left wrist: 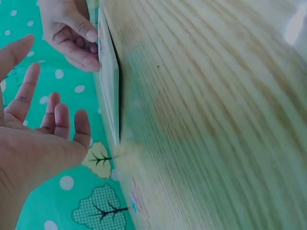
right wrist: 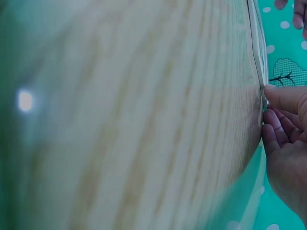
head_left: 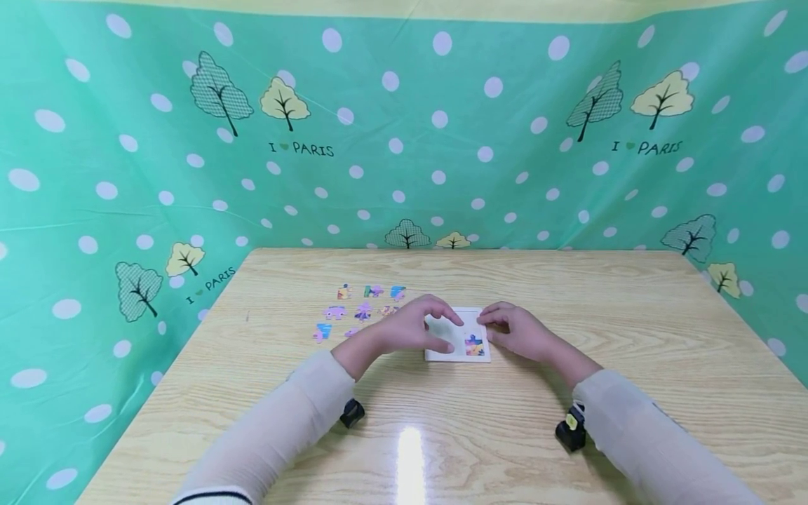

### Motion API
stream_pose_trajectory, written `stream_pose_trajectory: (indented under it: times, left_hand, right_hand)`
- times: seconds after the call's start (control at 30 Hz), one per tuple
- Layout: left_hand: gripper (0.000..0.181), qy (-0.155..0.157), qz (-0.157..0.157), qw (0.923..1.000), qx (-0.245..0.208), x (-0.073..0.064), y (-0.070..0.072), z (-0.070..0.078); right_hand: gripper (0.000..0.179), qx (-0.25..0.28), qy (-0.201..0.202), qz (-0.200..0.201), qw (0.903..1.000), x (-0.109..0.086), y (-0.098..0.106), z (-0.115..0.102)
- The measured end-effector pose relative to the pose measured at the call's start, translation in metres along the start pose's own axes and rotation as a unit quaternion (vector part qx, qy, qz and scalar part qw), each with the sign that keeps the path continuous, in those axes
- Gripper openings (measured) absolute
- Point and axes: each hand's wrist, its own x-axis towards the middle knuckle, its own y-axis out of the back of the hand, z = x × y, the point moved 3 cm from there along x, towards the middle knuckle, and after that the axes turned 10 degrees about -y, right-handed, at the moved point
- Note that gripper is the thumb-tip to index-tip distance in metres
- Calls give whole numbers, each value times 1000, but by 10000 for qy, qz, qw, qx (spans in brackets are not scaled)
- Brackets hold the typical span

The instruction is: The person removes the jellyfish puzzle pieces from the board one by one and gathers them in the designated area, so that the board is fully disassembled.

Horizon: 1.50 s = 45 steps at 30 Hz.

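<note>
A white puzzle tray (head_left: 442,355) lies flat on the table, with joined colourful jigsaw pieces (head_left: 474,345) in its lower right corner. My left hand (head_left: 413,324) hovers over the tray's left part, thumb and forefinger spread apart. Nothing shows between its fingers, and in the left wrist view the left hand (left wrist: 43,148) is clear of the tray (left wrist: 109,79). At the tray's right edge, my right hand (head_left: 520,332) holds the rim. The right wrist view shows that hand (right wrist: 290,143) with thumb and curled fingers against the edge.
Several loose jigsaw pieces (head_left: 362,312) lie spread in rows left of the tray, some partly hidden behind the left hand. Black wrist devices (head_left: 571,431) sit under both forearms. A green polka-dot cloth (head_left: 416,161) hangs behind the wooden table (head_left: 480,435).
</note>
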Motion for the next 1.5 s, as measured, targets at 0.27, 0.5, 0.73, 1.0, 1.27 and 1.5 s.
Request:
stream_pose_trajectory:
  times: [0.27,0.5,0.73,1.0,1.27,1.5]
  left_hand:
    - [52,144,-181,9970,738,12,-12,1]
    - [59,249,-590,9880,1403,23,-24,-4]
    - [53,248,-803,9810,1751,34,-30,-13]
    - [49,50,-806,9743,2105,39,-34,-13]
    - [45,107,-639,9803,1866,38,-36,-12]
    - [39,125,-321,9946,978,38,-36,-14]
  right_hand:
    - [28,-22,80,11,10000,-1,1,0]
    - [28,-49,127,67,9999,-2,0,-1]
    - [29,-13,152,63,9999,-2,0,-3]
    - [28,85,85,15,9999,-2,1,-2]
    - [27,122,147,19,9998,-2,1,-2]
    - [28,87,184,13,9998,-2,1,-2]
